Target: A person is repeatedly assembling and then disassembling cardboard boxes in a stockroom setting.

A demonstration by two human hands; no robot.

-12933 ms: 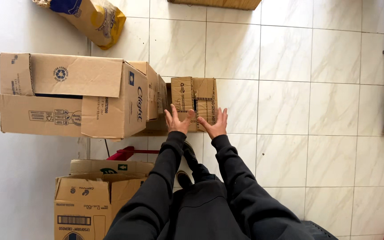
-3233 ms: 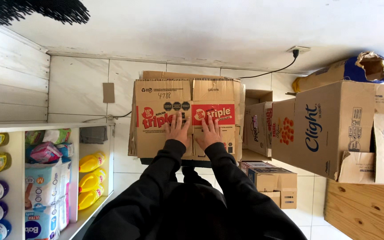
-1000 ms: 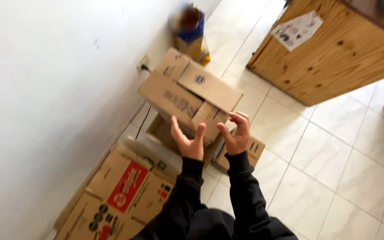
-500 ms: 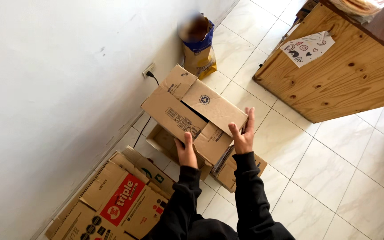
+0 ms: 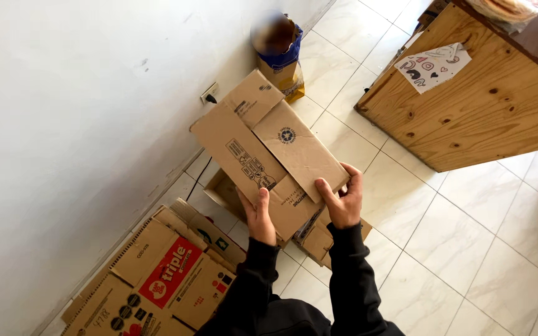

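Both my hands hold a flattened brown cardboard box [image 5: 263, 152] up in front of me, tilted toward the white wall. My left hand [image 5: 260, 218] grips its near lower edge, thumb on top. My right hand [image 5: 342, 200] clamps the near right corner, fingers curled over the flap. Black sleeves cover both arms. Under the held box, more brown cartons [image 5: 319, 239] lie on the tiled floor, partly hidden.
A stack of flattened cartons with a red label [image 5: 157, 283] leans against the white wall at lower left. A wall socket [image 5: 209, 93] with a cable sits low on the wall. A blue-and-brown bag [image 5: 281, 53] stands beyond. A wooden counter [image 5: 487, 93] bearing a paper drawing fills the upper right.
I have lifted the flattened box off the floor pile and raised it closer to me. Both hands now grip its near edge, where one second ago they hovered open above it.
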